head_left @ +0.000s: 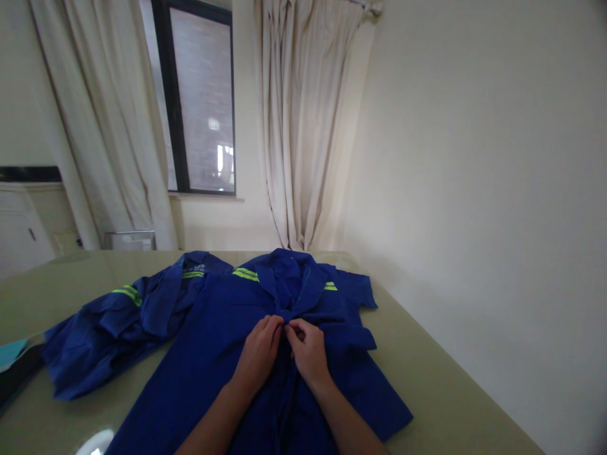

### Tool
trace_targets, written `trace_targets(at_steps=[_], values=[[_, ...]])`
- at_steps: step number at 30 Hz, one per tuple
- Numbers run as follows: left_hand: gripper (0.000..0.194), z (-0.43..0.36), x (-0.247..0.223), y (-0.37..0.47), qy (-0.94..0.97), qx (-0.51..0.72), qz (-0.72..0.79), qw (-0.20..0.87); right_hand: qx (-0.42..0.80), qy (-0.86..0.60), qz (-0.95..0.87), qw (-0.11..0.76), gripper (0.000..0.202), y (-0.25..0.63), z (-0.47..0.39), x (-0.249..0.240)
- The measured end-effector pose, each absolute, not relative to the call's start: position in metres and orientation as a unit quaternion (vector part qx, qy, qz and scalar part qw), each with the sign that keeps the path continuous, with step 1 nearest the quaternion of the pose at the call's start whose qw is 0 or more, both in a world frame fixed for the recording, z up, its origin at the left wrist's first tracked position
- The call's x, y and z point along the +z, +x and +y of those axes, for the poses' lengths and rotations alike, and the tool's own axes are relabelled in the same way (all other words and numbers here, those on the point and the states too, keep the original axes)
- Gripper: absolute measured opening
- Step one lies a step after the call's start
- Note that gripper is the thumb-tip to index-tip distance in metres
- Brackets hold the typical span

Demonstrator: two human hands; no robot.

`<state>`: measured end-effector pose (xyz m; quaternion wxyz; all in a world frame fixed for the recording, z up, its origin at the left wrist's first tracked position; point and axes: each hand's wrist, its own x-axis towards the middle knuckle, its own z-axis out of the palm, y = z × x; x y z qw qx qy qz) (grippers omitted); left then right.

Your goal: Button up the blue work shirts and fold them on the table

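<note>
At the front opening of a blue work jacket (213, 347), just below its open collar (315, 287), the left hand (260, 351) and the right hand (309, 351) stand close together, fingertips nearly meeting. Both hands pinch the cloth at the front edge; whether a button is between the fingers, I cannot tell, because they cover it. The jacket lies front side up, spread on the greenish desk (441, 392), with its collar pointing away from the person. Yellow-green stripes (246, 274) cross its chest. Just beside it, to the left, lies a second blue garment (156, 303), crumpled, with similar stripes. At the far left, a turquoise item (12, 354) is partly seen. Beyond the desk, cream curtains (303, 126) hang on both sides of a dark-framed window (203, 101).
</note>
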<state>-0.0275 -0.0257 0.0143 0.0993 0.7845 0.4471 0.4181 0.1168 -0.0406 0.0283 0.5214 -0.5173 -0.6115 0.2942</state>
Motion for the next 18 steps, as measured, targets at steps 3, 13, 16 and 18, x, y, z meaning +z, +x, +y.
trace_targets(at_steps=[3, 13, 16, 18], values=[[0.019, -0.023, 0.010, -0.029, 0.775, 0.434, 0.442, 0.123, 0.321, -0.503, -0.607, 0.525, 0.026, 0.117, -0.038, 0.025], [0.009, -0.024, 0.012, -0.030, 0.740, 0.421, 0.484, 0.204, 0.169, -0.540, -0.684, 0.460, 0.019, 0.122, -0.040, 0.029], [0.007, -0.023, 0.015, -0.032, 0.725, 0.415, 0.494, 0.239, 0.138, -0.560, -0.700, 0.421, 0.021, 0.120, -0.044, 0.032], [0.005, -0.023, 0.017, -0.034, 0.726, 0.413, 0.488, 0.255, 0.127, -0.571, -0.707, 0.399, 0.021, 0.120, -0.046, 0.033]])
